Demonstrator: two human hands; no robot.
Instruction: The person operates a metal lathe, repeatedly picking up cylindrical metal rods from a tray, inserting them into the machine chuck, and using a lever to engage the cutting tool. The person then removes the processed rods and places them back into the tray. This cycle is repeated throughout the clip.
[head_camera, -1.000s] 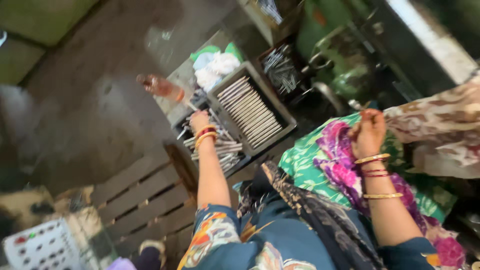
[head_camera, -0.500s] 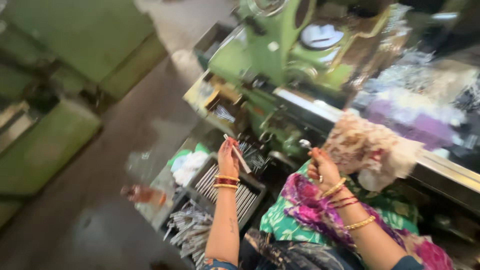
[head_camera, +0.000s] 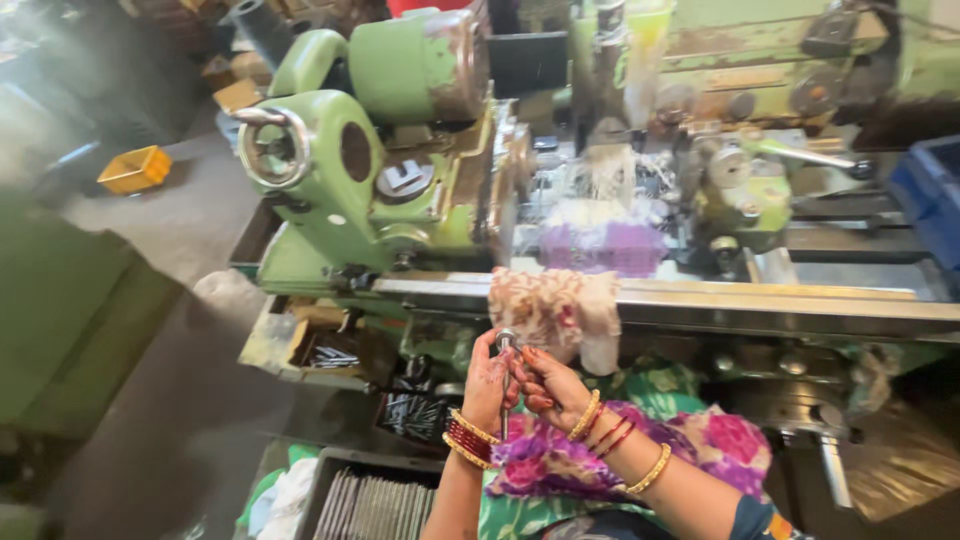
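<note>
Left hand (head_camera: 487, 385) and right hand (head_camera: 545, 385) are both clenched on a metal rod (head_camera: 505, 345) at lower centre; rod is not yet loaded in the green lathe (head_camera: 370, 190).

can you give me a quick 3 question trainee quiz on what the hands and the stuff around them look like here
1. True or false: both hands meet on one thin metal rod.
2. What hangs over the machine rail just above the hands? A) patterned cloth B) yellow bin C) blue crate
3. What lies in the tray below the left wrist?

Key:
1. True: left hand and right hand grip the metal rod.
2. A, the patterned cloth.
3. Rows of metal rods in the tray.
</note>
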